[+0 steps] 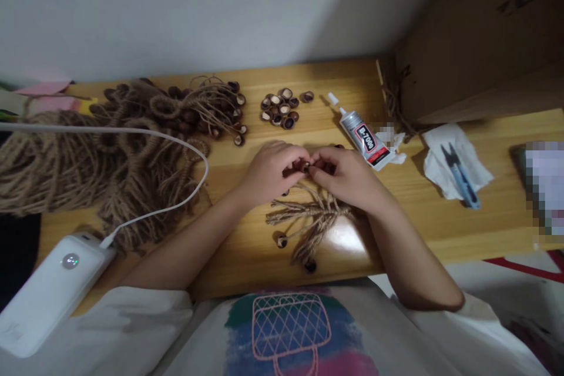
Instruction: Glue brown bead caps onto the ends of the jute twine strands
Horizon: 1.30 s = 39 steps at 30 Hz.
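Small dark shell (307, 167) pinched between two sets of fingertips

Head view: left hand (274, 171) and right hand (348, 177) meet over the table (238, 241); the step in hand looks like close fingertip work on the shell; the next move seems to call for a steady hold and fine thumb control; both hands' fingers are curled nearly closed, grasping the shell between them, its contacts partly hidden; knotted twine (324, 210) lies on the near side; a glue tube (366, 140) lies to the right.

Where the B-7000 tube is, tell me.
In the head view, the tube lies right of centre on the table, beyond the right hand, between the brown shells and blue snips.
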{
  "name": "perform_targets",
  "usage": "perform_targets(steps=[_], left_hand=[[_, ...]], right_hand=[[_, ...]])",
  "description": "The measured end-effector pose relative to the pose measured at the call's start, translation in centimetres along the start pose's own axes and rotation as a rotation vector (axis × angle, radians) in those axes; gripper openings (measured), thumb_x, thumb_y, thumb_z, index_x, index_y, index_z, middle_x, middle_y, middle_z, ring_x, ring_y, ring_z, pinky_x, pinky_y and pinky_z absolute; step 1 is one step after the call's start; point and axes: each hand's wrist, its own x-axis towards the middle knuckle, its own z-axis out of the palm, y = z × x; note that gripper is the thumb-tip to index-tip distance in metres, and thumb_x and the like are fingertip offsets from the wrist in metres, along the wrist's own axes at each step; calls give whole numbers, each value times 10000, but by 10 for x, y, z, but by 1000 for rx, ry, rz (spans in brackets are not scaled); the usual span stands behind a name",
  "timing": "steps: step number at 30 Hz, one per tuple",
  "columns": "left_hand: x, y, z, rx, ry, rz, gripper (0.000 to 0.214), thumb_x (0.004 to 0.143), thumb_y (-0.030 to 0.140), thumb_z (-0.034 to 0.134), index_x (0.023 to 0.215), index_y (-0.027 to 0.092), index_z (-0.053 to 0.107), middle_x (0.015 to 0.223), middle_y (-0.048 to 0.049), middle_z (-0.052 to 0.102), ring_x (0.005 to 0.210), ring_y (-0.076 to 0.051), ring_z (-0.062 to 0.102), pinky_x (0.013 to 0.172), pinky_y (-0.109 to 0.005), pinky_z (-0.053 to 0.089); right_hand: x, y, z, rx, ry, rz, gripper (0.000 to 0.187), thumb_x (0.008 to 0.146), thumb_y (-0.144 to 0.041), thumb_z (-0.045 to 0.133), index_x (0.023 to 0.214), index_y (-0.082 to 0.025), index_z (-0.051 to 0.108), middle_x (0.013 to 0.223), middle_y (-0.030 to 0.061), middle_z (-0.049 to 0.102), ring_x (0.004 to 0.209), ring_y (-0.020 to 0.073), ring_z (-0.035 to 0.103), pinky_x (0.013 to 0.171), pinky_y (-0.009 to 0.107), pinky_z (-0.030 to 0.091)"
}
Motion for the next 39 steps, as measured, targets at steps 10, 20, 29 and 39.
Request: perform_targets(steps=[10, 20, 29, 39], left_hand=[[1, 1, 0, 1, -16, -20, 172, 736, 103, 666, 885, 169, 609, 773, 5, 655, 721, -151, 580, 718, -292, 423], [1, 2, -1, 3, -24, -24, 152, 753, 122, 647, 889, 176, 605, 781, 3, 656, 733, -153, 585, 725, -296, 429], [0, 2, -2, -3, -22, -27, 164, 750, 109, 649, 894, 175, 608, 787, 5, 661, 731, -149, 586, 728, -291, 429], [0, 1, -1, -3, -24, -28, 137, 764, 133, 647, 886, 179, 603, 775, 8, 652, 733, -151, 583, 734, -299, 427]], right_hand=[[0, 0, 1, -4, 10, -10, 114, 772, -195, 555, 795, -147, 656, 684, 7, 637, 620, 127, 543, 591, 225, 335], [0, -1, 0, -14, -4, 1, 112, 764, -178, 552, 793, -148, 656, 688, 11, 639, 635, 135, 551, 596, 228, 334], [0, -1, -2, -4, -27, -6, 132, 762, -176, 541, 816, -144, 657, 710, 16, 642, 657, 140, 556, 612, 229, 344], [0, 0, -2, 11, -26, -4, 131, 773, -196, 529, 799, -148, 648, 699, 17, 635, 637, 136, 542, 601, 231, 332]])
